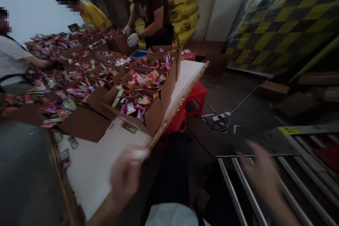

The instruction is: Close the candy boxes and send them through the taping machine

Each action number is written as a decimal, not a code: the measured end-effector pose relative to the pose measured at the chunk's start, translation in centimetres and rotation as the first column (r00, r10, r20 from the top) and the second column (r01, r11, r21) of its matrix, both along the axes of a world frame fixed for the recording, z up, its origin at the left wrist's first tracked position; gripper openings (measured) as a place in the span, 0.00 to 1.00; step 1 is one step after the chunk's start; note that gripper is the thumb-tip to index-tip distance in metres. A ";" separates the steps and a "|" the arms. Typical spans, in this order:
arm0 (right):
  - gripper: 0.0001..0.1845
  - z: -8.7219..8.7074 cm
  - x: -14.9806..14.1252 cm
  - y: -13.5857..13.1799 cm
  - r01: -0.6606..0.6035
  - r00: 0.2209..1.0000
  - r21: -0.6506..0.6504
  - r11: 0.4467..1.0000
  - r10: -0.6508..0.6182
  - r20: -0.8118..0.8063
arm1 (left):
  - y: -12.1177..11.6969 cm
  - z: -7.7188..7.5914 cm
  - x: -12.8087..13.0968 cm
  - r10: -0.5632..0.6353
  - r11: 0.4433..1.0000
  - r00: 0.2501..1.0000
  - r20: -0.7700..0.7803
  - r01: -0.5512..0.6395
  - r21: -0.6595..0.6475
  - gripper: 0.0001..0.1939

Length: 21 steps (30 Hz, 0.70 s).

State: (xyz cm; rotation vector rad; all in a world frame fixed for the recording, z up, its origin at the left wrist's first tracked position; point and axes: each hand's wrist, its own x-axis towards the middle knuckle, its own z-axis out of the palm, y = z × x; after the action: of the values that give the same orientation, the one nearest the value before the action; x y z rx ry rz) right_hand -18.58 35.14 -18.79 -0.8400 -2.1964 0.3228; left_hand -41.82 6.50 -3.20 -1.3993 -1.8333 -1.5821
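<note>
Though blurry, left fingers (pixel 127 152) curled — grip unclear — right fingers (pixel 257 150) released, cardboard box (pixel 154 117) full of colourful packets (pixel 131 107).

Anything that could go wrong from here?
1. The small purple plastic packet lies by the left edge of the white tabletop; a brush could send it down.
2. The open brown cardboard box full of colourful packets stands close to the right edge; a hard bump might spill it.
3. The white power strip lies on the dark floor; someone might trip on it.
</note>
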 end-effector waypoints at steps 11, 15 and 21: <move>0.02 14.7 -25.7 -15.1 -0.505 0.850 -0.036 0.863 0.489 -0.197 | -0.1 -6.9 -21.3 0.441 0.854 0.350 0.826 -0.445 -0.268 0.07; 0.04 12.9 -23.1 -13.2 -0.533 0.808 0.012 0.846 0.513 -0.289 | 1.6 -7.8 -24.9 0.410 0.908 0.320 0.854 -0.234 -0.348 0.13; 0.07 10.8 -19.6 -11.4 -0.501 0.810 -0.035 0.865 0.454 -0.371 | -0.5 -8.9 -24.8 0.481 0.863 0.484 0.731 -0.116 -0.491 0.07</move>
State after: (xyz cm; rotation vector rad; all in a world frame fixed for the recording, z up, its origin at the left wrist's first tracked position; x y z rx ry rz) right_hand -38.14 23.76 -7.99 -0.2407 -2.0276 0.8102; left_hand -66.62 5.96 -12.14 -0.2344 -2.8685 -1.9216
